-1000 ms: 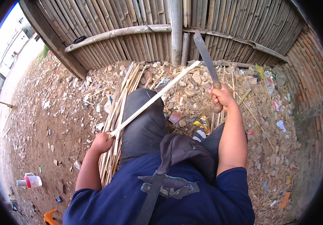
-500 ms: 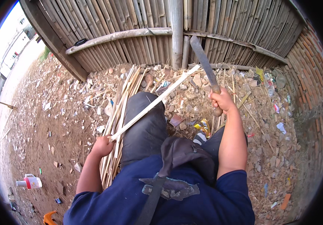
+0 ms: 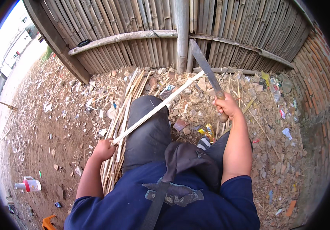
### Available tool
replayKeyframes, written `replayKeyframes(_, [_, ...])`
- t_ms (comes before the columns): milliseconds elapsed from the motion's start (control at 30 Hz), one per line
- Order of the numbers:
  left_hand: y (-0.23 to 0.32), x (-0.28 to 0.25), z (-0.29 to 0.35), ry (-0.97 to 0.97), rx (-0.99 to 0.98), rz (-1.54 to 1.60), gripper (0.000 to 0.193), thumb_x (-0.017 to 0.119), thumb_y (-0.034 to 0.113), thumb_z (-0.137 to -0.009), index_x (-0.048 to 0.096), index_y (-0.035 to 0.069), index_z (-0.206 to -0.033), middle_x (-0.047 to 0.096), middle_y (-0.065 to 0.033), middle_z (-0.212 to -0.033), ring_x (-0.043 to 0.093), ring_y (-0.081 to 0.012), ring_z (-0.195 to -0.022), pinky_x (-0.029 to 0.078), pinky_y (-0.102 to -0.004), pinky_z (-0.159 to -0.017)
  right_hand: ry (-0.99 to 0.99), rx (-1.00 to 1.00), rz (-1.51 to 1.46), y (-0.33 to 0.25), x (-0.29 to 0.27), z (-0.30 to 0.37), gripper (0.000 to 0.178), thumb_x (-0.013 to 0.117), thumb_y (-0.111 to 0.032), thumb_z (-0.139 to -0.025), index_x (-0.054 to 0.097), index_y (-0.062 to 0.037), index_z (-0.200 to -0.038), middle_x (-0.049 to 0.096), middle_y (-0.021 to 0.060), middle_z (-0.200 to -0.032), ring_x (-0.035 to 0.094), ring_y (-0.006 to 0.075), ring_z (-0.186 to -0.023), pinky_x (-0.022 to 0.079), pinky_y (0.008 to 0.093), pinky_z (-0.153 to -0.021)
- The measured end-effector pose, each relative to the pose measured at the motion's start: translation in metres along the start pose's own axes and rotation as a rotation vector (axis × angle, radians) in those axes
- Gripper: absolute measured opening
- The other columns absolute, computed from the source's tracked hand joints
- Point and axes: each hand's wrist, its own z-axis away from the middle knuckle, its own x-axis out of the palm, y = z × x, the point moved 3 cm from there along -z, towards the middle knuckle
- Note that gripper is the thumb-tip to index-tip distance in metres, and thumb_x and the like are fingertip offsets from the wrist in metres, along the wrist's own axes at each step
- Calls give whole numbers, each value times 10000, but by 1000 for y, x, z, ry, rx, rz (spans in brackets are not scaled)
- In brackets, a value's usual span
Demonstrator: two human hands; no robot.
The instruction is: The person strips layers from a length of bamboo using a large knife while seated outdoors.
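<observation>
My left hand (image 3: 104, 150) is closed round the near end of a pale bamboo strip (image 3: 161, 104). The strip slants up across my left knee, and its far end lies by the blade of a machete (image 3: 207, 69). My right hand (image 3: 228, 105) grips the machete's wooden handle, with the blade pointing away and slightly left. Whether the blade touches the strip's end I cannot tell. Beside my left leg lies a long bundle of bamboo strips (image 3: 128, 100) on the ground, partly hidden by my left arm and leg.
A bamboo slat fence (image 3: 145, 50) with an upright post (image 3: 182, 38) stands ahead. A brick wall (image 3: 314, 73) rises at the right. Rubble and litter cover the ground. At the left lie a white and red plastic jug (image 3: 31, 185) and an orange object (image 3: 49, 222).
The machete's tip has swung a little to the left and nearer, bringing the blade closer to the strip's far end. My left hand and the strip have hardly moved.
</observation>
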Motion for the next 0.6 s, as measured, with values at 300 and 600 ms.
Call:
replayKeyframes(300, [-1,1,1,8,-2,4,222,583,212,-896,701,39,-968,705,-241,-932,664,-447,-923,531,-513,-828,26,-1,31,-2,0,1,156,684,-51,-839,579,-33,-955,550,-2,-697,480,72,-490,366,250,-441])
replayKeyframes(600, [2,-1,1,0,8,-14,218,572,202,-910,705,43,-979,703,-234,-935,663,-443,-915,526,-509,-822,7,-20,71,-4,3,1,153,690,-63,-844,577,-38,-943,534,-10,-690,479,68,-497,374,255,-439])
